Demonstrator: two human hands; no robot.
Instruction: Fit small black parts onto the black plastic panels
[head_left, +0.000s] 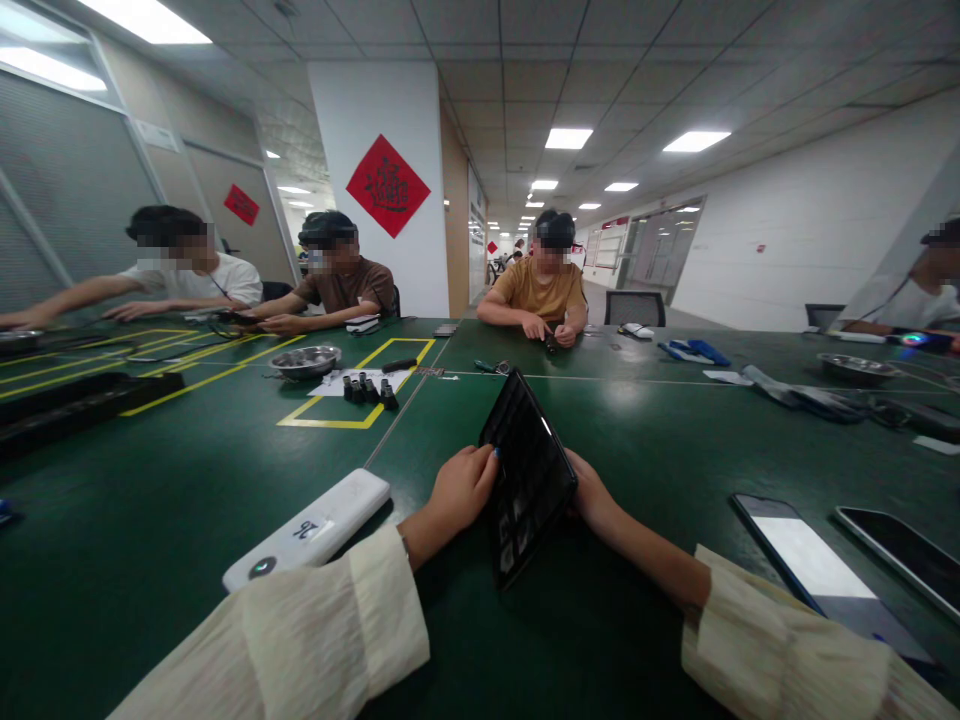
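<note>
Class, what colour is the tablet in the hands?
The tablet looks black, best seen in the head view.

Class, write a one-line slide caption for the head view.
Left hand and right hand hold a tilted black tablet at a green table, a white device lying nearby.

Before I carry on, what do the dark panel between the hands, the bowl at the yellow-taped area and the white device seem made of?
Dark panel: likely glass or glossy plastic; its smooth black face shows reflections. Bowl: probably polished metal, perhaps steel, given its silvery shine. White device: apparently hard plastic, with a smooth, rounded shell; coated glass or metal remains possible.
</note>
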